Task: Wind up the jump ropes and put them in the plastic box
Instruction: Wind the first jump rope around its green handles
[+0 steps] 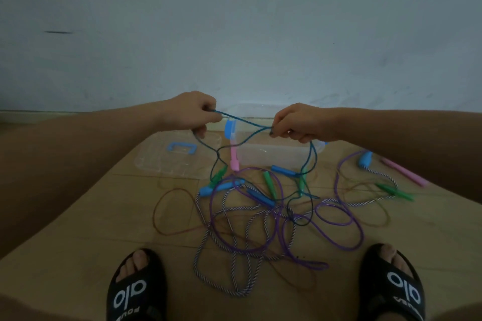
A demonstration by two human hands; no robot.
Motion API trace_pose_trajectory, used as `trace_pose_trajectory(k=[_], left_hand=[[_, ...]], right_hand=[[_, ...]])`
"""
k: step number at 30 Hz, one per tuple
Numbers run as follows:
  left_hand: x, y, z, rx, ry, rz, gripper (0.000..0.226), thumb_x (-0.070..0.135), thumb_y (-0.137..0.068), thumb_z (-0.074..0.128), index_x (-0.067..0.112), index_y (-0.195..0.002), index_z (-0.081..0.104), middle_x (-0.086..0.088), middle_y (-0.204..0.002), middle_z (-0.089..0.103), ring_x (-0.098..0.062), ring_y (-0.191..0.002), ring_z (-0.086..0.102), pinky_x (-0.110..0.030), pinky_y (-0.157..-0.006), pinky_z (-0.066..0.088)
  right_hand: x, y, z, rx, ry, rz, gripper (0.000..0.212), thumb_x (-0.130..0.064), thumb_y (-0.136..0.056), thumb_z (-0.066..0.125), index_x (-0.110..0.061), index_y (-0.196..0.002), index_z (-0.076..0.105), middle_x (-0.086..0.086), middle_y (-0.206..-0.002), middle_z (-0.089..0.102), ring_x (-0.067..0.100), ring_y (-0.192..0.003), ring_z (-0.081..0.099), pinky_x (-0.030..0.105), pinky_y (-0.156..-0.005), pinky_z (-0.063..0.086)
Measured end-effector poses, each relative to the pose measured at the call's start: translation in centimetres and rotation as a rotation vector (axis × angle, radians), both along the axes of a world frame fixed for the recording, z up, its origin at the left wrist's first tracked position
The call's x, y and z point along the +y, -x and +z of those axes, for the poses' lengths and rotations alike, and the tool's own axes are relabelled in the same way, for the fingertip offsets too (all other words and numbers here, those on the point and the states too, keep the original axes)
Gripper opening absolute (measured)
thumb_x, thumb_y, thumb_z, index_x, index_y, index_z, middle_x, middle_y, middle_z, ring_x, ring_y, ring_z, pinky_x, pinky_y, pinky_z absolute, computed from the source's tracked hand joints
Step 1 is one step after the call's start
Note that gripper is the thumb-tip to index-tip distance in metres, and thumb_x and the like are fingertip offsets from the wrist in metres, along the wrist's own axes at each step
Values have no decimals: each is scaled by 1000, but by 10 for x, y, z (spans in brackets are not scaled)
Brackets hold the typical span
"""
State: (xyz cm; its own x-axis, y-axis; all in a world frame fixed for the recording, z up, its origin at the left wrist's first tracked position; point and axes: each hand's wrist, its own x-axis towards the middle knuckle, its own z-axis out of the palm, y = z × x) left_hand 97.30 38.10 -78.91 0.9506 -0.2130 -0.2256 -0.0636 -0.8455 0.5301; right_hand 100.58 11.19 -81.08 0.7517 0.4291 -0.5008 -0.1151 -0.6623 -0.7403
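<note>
Fingers of the left hand (191,112) pinch the dark teal rope (243,122), and the right hand (300,122) pinches it too, a short span stretched crosswise between them. From both grips the rope drops toward the tangle of ropes (260,211) on the floor. Just beyond the hands, seemingly nearer the right one, sits the open plastic box (276,155); its lid (180,154) lies left.
</note>
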Motion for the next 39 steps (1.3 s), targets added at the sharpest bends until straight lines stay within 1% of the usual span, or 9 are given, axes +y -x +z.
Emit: trace_pose_trajectory(k=[3, 6, 10, 12, 17, 19, 24, 30, 39], left_hand=[[1, 0, -1, -77, -355, -123, 44, 48, -95, 52, 15, -68, 42, -3, -64, 49, -21, -59, 48, -32, -59, 40], [6, 3, -6, -48, -739, -172, 53, 67, -93, 37, 20, -71, 49, -2, -73, 54, -18, -66, 49, -32, -64, 40], [14, 4, -7, 145, -661, -44, 78, 74, -91, 29, 11, -118, 65, -12, -119, 64, -27, -101, 58, -34, -87, 45], [16, 5, -6, 185, -629, -26, 81, 75, -90, 29, 9, -123, 63, -14, -121, 64, -29, -103, 61, -36, -93, 47], [10, 5, -7, 255, -556, -3, 74, 70, -92, 36, 4, -112, 64, -13, -91, 66, -25, -70, 70, -36, -80, 52], [10, 5, -5, 264, -495, 4, 67, 68, -92, 40, 5, -101, 63, -12, -84, 61, -26, -66, 68, -37, -76, 54], [19, 7, -7, 146, -745, -151, 51, 65, -93, 42, 21, -68, 48, 2, -71, 50, -23, -73, 57, -32, -68, 44], [27, 8, -6, 230, -589, -40, 52, 62, -97, 35, 15, -90, 56, -4, -81, 58, -24, -69, 69, -31, -65, 49], [1, 6, -19, 249, -545, -105, 52, 48, -94, 54, 25, -137, 37, -7, -126, 59, -24, -104, 56, -41, -95, 46]], right_hand=[[-8, -3, -2, -109, 103, 6, 9, -15, -83, 68, -9, -78, 65, 3, -59, 52, 14, -45, 35, 22, -43, 25], [-16, -8, -4, -207, 275, 49, 15, -19, -85, 63, -6, -82, 70, 4, -61, 57, 16, -45, 40, 19, -39, 30], [-33, -19, -8, -244, 508, 37, 23, -16, -88, 56, -1, -89, 72, 5, -64, 63, 21, -48, 47, 20, -38, 37], [-38, -22, -11, -228, 582, 34, 22, -13, -88, 55, 1, -86, 71, 9, -67, 63, 23, -46, 46, 21, -39, 37], [-46, -24, -16, -157, 723, 5, 30, -4, -87, 50, -3, -57, 51, 13, -54, 44, 19, -42, 32, 21, -45, 26], [-51, -24, -16, -139, 753, 4, 28, -3, -87, 45, -3, -59, 48, 13, -59, 44, 17, -43, 29, 21, -45, 23], [-62, -25, -16, -103, 835, -2, 23, -4, -89, 39, 0, -72, 53, 15, -65, 47, 16, -43, 29, 22, -45, 23], [-56, -23, -19, -108, 750, 47, 23, -9, -87, 49, -4, -64, 53, 11, -56, 45, 17, -41, 30, 21, -45, 24], [13, 9, 10, -80, 107, 143, 11, -19, -85, 67, -7, -84, 68, 1, -61, 53, 14, -49, 39, 21, -44, 31]])
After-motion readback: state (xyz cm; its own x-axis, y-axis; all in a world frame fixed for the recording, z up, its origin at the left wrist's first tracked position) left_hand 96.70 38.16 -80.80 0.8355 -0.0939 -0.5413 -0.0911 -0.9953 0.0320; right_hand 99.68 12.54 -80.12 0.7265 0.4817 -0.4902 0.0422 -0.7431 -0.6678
